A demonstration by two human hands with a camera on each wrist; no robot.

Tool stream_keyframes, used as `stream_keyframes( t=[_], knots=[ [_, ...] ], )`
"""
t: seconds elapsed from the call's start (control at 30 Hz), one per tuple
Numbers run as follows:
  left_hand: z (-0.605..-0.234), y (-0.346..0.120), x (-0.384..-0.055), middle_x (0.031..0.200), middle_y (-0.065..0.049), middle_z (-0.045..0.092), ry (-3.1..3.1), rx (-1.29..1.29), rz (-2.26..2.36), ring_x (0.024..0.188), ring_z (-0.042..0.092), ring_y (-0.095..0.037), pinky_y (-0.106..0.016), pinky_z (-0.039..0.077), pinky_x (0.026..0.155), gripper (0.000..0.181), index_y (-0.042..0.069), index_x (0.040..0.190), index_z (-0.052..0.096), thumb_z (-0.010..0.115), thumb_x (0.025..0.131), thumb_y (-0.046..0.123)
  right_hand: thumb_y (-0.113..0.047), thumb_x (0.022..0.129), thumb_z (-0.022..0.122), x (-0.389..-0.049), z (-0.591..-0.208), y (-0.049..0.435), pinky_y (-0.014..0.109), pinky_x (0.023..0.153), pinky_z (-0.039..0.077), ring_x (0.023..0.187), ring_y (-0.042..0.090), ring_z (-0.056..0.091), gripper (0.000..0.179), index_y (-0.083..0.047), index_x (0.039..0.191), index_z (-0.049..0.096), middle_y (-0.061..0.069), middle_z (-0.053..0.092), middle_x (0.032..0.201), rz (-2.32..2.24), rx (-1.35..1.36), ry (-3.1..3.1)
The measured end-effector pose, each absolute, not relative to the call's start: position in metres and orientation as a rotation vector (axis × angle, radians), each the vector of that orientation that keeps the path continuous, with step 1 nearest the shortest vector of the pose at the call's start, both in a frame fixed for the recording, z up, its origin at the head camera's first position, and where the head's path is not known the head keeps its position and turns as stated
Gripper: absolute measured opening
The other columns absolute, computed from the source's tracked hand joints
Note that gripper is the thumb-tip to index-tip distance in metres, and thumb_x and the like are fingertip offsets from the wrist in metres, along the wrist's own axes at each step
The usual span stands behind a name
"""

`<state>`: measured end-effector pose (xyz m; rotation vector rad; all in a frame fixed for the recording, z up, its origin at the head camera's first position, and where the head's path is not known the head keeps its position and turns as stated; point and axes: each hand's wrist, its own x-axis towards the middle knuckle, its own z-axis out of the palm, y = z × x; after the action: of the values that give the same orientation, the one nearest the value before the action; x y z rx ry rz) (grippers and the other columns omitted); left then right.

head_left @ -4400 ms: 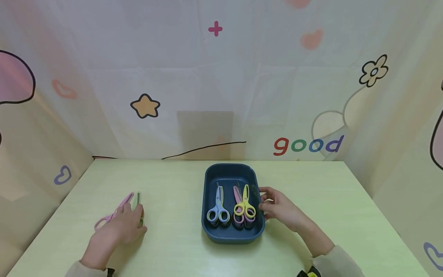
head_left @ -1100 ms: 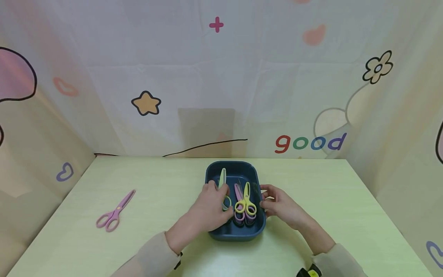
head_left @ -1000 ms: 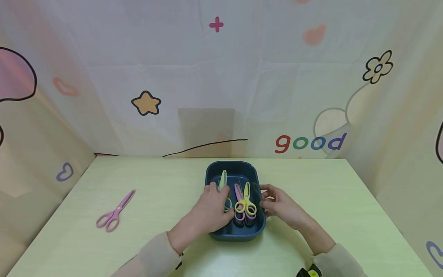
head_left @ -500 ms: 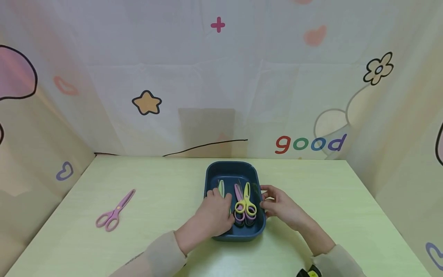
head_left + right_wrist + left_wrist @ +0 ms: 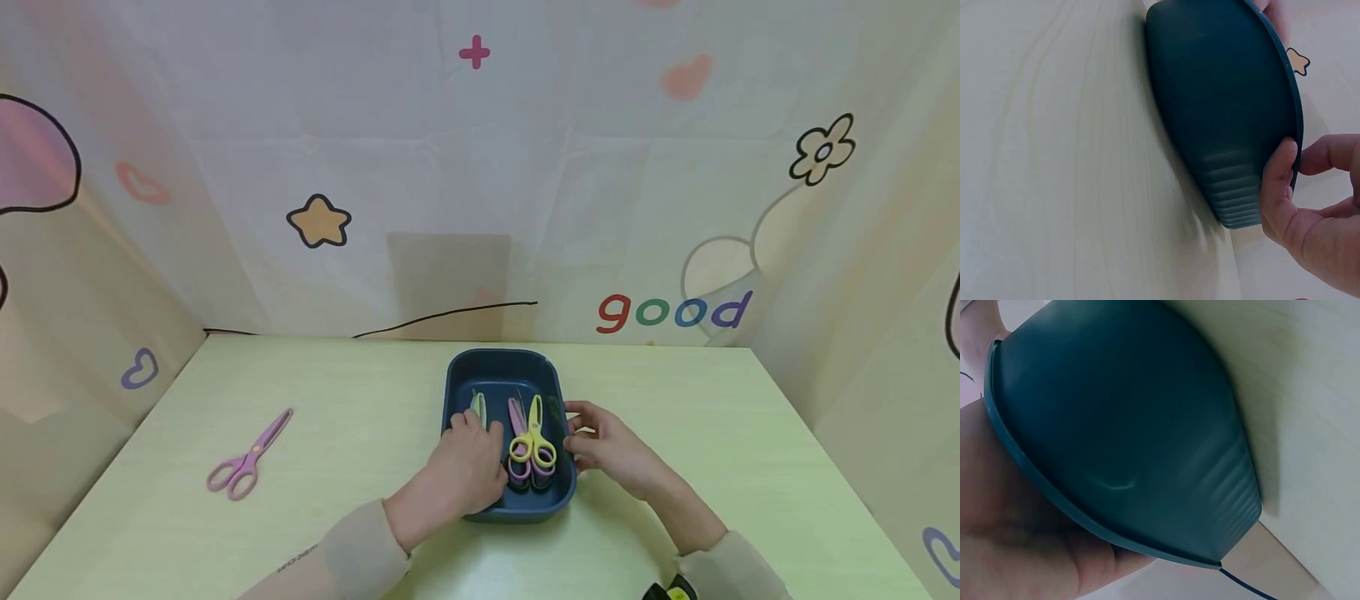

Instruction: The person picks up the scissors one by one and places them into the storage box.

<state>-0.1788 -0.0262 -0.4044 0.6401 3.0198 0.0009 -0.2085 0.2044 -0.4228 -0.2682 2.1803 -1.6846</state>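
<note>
A dark blue plastic tray (image 5: 504,357) stands on the table with scissors inside. My left hand (image 5: 467,462) reaches over its near left side, fingers curled down around green scissors (image 5: 481,405) lying low in the tray. Only the blade end of these shows; the hand covers their handles and the blue scissors there. My right hand (image 5: 611,442) pinches the tray's right rim, thumb outside, as the right wrist view shows. Beside the left hand, yellow scissors (image 5: 536,429) lie on top of pink scissors (image 5: 515,414). The left wrist view shows mostly the tray's outer wall (image 5: 1122,425).
Another pair of pink scissors (image 5: 255,452) lies on the left part of the pale table (image 5: 352,417). A patterned curtain (image 5: 360,125) rises behind the table and along both sides.
My left hand has brought the green scissors from the table's left side into the tray and lowered them onto the blue pair. My right hand has stayed on the rim.
</note>
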Motion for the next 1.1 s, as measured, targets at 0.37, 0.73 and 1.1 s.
stream_keyframes(
  t=[0.37,0.73,1.1],
  knots=[
    [-0.406,-0.028,-0.173,0.118,-0.027,0.058,3.115,0.708,-0.057,0.105,0.058,-0.037,-0.041,0.057,0.084,0.045,-0.002,0.121,0.063,0.067,0.097,0.035,0.0,0.1,0.055,-0.208,-0.422,0.205,0.034,0.077,0.059,0.093,0.027,0.057,0.057,0.01,0.151,0.032,0.021,0.048,0.114,-1.685,-0.282,2.187],
    [-0.41,-0.039,-0.175,0.124,-0.027,0.058,3.149,0.835,0.007,0.108,0.058,-0.036,-0.042,0.056,0.09,0.045,-0.002,0.123,0.066,0.067,0.099,0.036,0.0,0.1,0.054,-0.208,-0.423,0.205,0.034,0.077,0.059,0.094,0.027,0.058,0.057,0.01,0.151,0.032,0.023,0.047,0.115,-1.685,-0.275,2.182],
    [-0.405,-0.074,-0.178,0.097,-0.008,0.055,3.244,1.014,0.501,0.081,0.047,-0.021,-0.035,0.046,0.071,0.025,0.004,0.111,0.069,0.074,0.095,0.023,-0.001,0.1,0.055,-0.208,-0.423,0.205,0.034,0.078,0.059,0.094,0.028,0.057,0.057,0.01,0.151,0.032,0.023,0.048,0.115,-1.678,-0.284,2.189]
  ],
)
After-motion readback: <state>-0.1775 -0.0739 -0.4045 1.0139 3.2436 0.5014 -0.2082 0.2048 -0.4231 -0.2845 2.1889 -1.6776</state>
